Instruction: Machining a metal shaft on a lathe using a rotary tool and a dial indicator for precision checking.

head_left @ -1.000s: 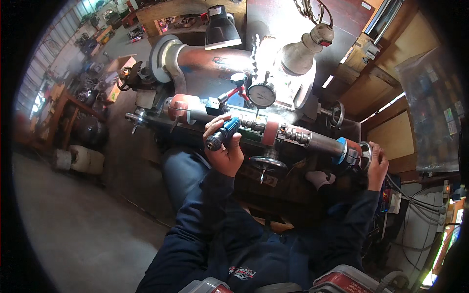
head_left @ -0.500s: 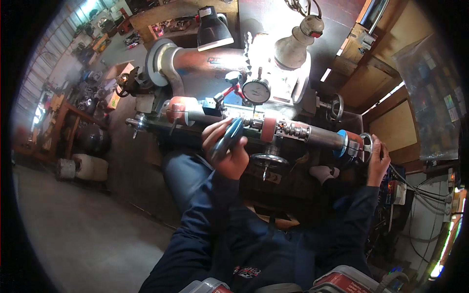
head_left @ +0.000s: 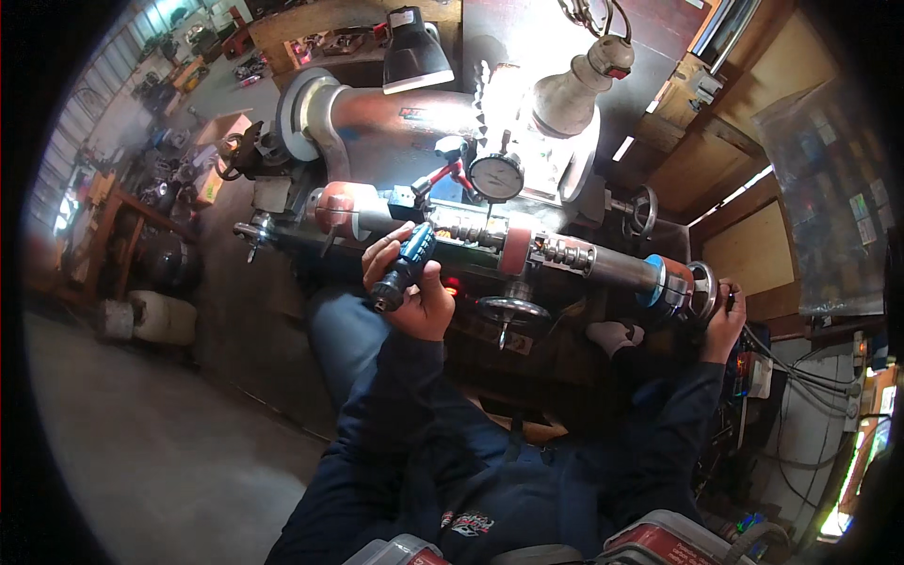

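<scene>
My left hand (head_left: pixel 419 311) grips a blue-and-black handheld tool (head_left: pixel 410 259) just below a metal shaft with lobes (head_left: pixel 565 252), mounted across a machine between a red left support (head_left: pixel 341 207) and a blue-collared red right support (head_left: pixel 670 268). My right hand (head_left: pixel 727 320) has its fingers curled on the rim of a metal wheel (head_left: pixel 704 292) at the shaft's right end. A white-faced dial gauge (head_left: pixel 495 176) on a red-and-silver jointed arm (head_left: pixel 443 176) stands over the shaft with its stem pointing down. A red band (head_left: pixel 514 250) surrounds the shaft's middle, above a chrome handwheel (head_left: pixel 513 308).
Behind are a large machine housing (head_left: pixel 395 122), a black lamp (head_left: pixel 414 52) and a pale articulated lamp (head_left: pixel 574 89). At left sit a pale jug (head_left: pixel 165 315), a wooden rack (head_left: pixel 122 226) and cluttered parts. At right hang cables (head_left: pixel 810 381) and a clear plastic sheet (head_left: pixel 819 207).
My left hand has shifted left with the tool, which was blurred half a second ago. My right hand has moved a little downward at the wheel's rim.
</scene>
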`<move>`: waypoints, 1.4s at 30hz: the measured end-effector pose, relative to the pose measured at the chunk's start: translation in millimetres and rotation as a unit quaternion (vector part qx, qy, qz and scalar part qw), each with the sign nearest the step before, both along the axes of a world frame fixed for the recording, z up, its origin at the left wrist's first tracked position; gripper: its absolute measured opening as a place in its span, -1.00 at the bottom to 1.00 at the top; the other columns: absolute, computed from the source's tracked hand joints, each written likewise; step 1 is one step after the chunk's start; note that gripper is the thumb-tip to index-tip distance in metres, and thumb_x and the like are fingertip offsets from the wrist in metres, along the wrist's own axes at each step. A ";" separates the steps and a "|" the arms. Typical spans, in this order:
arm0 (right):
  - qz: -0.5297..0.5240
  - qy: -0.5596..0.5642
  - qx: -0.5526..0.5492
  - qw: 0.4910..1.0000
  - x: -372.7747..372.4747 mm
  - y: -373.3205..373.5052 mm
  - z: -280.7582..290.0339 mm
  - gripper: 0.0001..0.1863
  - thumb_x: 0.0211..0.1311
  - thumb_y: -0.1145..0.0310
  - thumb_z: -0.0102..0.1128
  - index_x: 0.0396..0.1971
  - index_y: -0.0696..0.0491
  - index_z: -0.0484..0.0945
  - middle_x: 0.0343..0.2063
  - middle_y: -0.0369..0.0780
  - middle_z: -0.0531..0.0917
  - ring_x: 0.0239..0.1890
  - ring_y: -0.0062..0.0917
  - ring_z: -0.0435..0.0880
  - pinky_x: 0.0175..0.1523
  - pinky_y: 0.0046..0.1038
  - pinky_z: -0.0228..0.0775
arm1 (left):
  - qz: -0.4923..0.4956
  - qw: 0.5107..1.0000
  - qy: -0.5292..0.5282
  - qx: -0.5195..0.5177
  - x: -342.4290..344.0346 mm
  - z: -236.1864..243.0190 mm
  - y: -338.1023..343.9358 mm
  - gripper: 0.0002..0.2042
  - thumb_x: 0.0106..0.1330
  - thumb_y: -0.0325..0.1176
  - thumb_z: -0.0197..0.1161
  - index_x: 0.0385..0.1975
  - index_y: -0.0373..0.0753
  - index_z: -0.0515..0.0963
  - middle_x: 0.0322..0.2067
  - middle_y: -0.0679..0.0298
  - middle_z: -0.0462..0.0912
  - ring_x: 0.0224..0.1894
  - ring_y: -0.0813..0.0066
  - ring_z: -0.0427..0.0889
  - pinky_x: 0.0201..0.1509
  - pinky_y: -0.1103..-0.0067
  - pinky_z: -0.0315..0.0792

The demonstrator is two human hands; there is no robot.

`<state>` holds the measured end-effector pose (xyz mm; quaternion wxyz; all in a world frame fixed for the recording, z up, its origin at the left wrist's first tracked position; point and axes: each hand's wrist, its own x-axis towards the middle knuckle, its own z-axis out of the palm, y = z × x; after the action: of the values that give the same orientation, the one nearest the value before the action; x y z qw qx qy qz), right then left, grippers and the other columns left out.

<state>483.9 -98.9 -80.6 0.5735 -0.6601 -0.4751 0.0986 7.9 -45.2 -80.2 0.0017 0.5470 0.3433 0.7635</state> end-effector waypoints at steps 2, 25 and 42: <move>0.019 -0.032 -0.022 0.999 5.0 9.8 -1.1 -0.84 0.47 0.36 0.10 -0.18 0.14 0.55 -0.30 -0.32 0.59 -0.23 -0.65 0.50 -0.06 -0.56 0.38 | -0.024 1.000 0.005 0.000 2.3 -2.2 -0.9 -0.54 0.38 -0.16 0.28 0.08 -0.28 0.25 0.00 0.00 0.47 0.06 0.19 0.55 0.19 0.31 0.49; 0.082 0.023 -0.108 0.991 24.7 -11.2 18.2 -0.75 0.45 0.29 0.14 -0.10 0.18 0.57 -0.26 -0.29 0.63 -0.16 -0.64 0.53 0.03 -0.57 0.35 | -0.053 0.998 0.021 -0.003 8.8 -6.4 1.4 -0.55 0.34 -0.22 0.33 0.07 -0.25 0.28 -0.05 0.03 0.55 -0.01 0.18 0.59 0.10 0.35 0.50; 0.137 0.034 -0.275 0.951 13.2 -50.2 1.7 -0.70 0.42 0.24 0.12 -0.11 0.18 0.61 -0.25 -0.27 0.68 -0.17 -0.60 0.59 -0.06 -0.47 0.43 | -0.043 0.999 0.014 -0.008 5.3 -5.6 3.2 -0.52 0.34 -0.18 0.33 0.10 -0.24 0.29 -0.04 0.02 0.54 0.01 0.18 0.58 0.11 0.35 0.50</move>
<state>497.1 -149.1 -78.9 0.3665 -0.7171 -0.4959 0.3251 13.1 -42.0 -85.9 0.0344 0.5719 0.3256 0.7521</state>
